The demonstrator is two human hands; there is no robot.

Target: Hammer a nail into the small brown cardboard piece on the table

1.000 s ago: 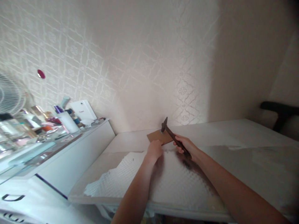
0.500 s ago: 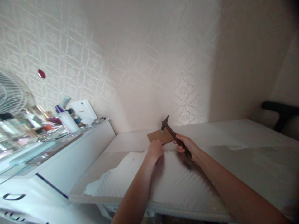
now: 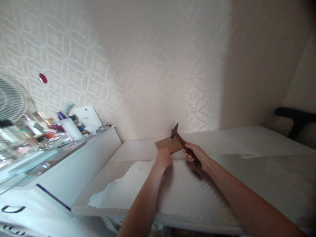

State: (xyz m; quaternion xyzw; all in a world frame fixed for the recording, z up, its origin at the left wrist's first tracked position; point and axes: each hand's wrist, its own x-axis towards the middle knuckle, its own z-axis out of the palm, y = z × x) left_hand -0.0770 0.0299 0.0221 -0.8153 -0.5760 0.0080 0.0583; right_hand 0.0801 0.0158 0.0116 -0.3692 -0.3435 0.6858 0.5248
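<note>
My left hand [image 3: 163, 158] is closed on the near edge of a thin brown board [image 3: 163, 144], which looks like cardboard or fibreboard. In my right hand [image 3: 199, 155], the fingers wrap round the dark wooden handle of a hammer [image 3: 182, 142]. The hammer's head is over the far part of the board, close to its surface; whether they touch I cannot tell. Beside the head, a small pale greenish thing on the board is too small to name.
Under my forearms is a white table [image 3: 237, 141] with a textured, torn-edged covering [image 3: 128, 181]. To the left, a white cabinet [image 3: 96, 148] carries several bottles, a white box [image 3: 87, 116] and a fan [image 3: 11, 97]. A black armrest [image 3: 293, 114] stands at the right, and a patterned wall rises behind.
My hands, the hammer and the board keep nearly the same places. Only a very slight shift of the whole view shows.
</note>
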